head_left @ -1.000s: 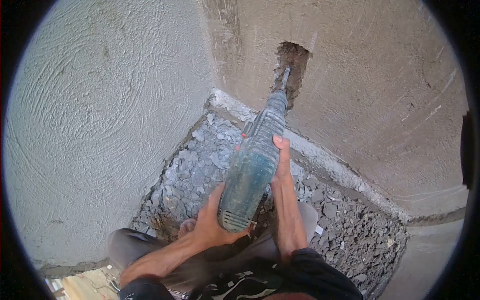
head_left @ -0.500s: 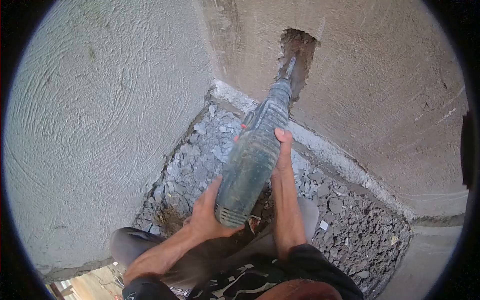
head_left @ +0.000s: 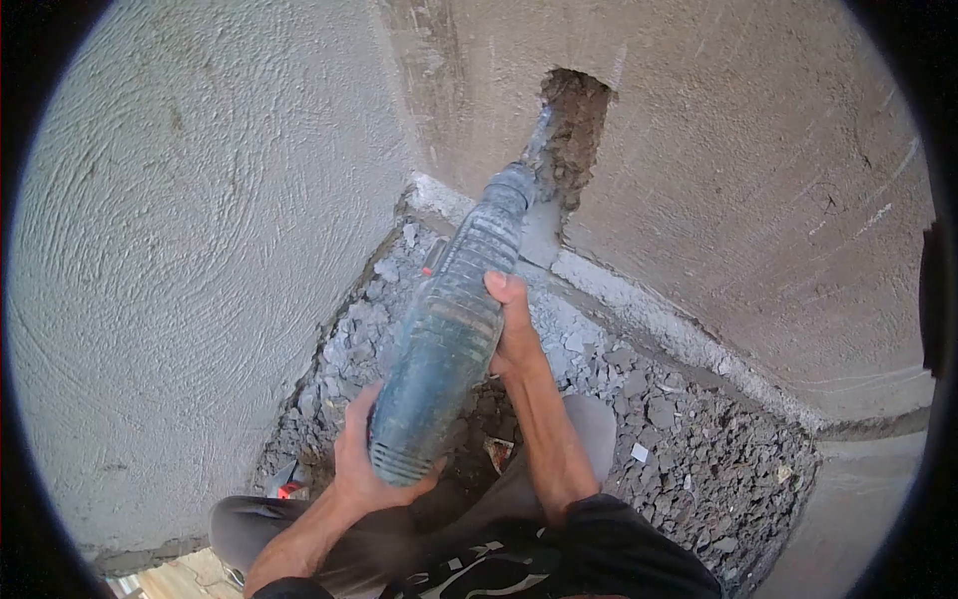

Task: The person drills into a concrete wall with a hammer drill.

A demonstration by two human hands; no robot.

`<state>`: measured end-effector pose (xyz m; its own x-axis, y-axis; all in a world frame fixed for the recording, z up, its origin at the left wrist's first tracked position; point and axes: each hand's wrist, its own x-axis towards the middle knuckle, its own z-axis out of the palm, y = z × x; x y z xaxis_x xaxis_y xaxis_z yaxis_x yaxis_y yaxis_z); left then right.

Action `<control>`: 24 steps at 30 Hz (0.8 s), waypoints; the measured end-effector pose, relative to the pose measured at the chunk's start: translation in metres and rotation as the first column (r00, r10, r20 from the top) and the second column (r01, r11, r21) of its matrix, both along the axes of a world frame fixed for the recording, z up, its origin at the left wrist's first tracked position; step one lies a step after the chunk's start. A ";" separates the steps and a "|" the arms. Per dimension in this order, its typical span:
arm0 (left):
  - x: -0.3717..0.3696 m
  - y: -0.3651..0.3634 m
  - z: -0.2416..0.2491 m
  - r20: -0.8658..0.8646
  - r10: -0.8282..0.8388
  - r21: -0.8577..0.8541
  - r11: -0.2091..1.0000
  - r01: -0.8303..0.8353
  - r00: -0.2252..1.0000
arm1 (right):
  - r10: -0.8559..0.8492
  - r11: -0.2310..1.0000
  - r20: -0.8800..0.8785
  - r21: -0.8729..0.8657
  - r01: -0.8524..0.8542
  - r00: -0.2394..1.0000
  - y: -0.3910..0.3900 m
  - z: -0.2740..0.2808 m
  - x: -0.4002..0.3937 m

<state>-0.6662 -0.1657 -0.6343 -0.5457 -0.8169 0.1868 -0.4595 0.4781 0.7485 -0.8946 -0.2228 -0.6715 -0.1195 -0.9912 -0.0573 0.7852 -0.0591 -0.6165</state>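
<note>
A dusty blue-green demolition hammer [head_left: 449,319] slants up and away from me. Its chisel bit [head_left: 542,135] meets the left edge of a rough upright hole [head_left: 581,130] in the brown wall. My left hand [head_left: 364,464] grips the rear end of the hammer, with the palm and fingers partly under it. Along the body's right side, my right hand [head_left: 511,324] holds on with the thumb on top; its other fingers are hidden beneath the tool.
A rough grey plastered wall [head_left: 200,250] rises on the left. Broken rubble [head_left: 699,459] covers the ground around my knees, with a small white chip [head_left: 640,452] on it. A pale ledge [head_left: 679,319] runs along the brown wall's foot. A red object [head_left: 289,490] lies by my left knee.
Both hands and the hammer have shifted left and slightly toward me. The chisel tip has gone from inside the hole to its left edge.
</note>
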 end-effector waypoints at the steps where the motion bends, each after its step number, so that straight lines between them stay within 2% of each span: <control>1: -0.002 0.000 0.002 0.027 -0.013 -0.024 1.000 0.013 1.000 | 0.011 1.000 0.007 -0.008 -0.011 1.000 0.000 -0.001 -0.002; 3: -0.006 -0.009 0.003 -0.012 -0.029 -0.013 0.999 0.029 0.999 | 0.019 0.999 0.009 -0.028 -0.019 1.000 -0.007 -0.003 -0.007; 5: -0.005 -0.019 0.000 -0.039 -0.052 -0.001 0.999 0.052 0.998 | -0.077 0.997 0.053 0.020 0.076 0.996 -0.017 -0.011 -0.008; 6: -0.004 -0.026 -0.006 -0.106 -0.026 0.114 0.993 0.038 0.994 | -0.081 0.997 0.062 0.013 0.080 0.995 -0.020 -0.003 -0.007; 7: -0.004 -0.034 -0.008 -0.171 0.008 0.225 0.974 0.031 0.985 | -0.153 0.986 -0.017 0.058 0.154 0.988 -0.023 0.012 -0.007; 8: -0.006 -0.037 -0.003 -0.168 0.002 0.217 0.975 0.035 0.986 | -0.220 0.968 -0.102 0.099 0.230 0.970 -0.027 0.023 -0.009; 10: -0.003 -0.038 0.014 -0.199 0.124 0.394 0.918 -0.036 0.972 | -0.207 0.974 -0.059 0.079 0.211 0.977 -0.036 0.026 -0.011; 12: 0.018 -0.050 0.015 -0.157 0.165 0.433 0.898 -0.082 0.974 | -0.177 0.982 -0.022 0.055 0.178 0.984 -0.045 0.029 0.001; 14: 0.018 -0.058 0.014 -0.151 0.184 0.477 0.874 -0.091 0.971 | -0.211 0.966 0.001 0.152 0.208 0.978 -0.051 0.037 0.008; 16: 0.018 -0.067 0.024 -0.285 0.274 0.498 0.861 -0.102 0.919 | -0.223 0.955 -0.022 0.195 0.223 0.975 -0.053 0.049 0.014; 20: 0.030 -0.089 0.020 -0.248 0.222 0.499 0.864 -0.072 0.943 | -0.234 0.948 -0.034 0.213 0.236 0.972 -0.061 0.053 0.019; 24: 0.023 -0.094 0.022 -0.311 0.211 0.507 0.862 -0.026 0.927 | -0.242 0.929 -0.091 0.267 0.257 0.966 -0.067 0.054 0.019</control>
<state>-0.6429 -0.2601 -0.6122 -0.4146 -0.9051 -0.0940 -0.1577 -0.0303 0.9870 -0.8755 -0.2894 -0.6178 -0.3718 -0.8755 -0.3088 0.7312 -0.0712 -0.6784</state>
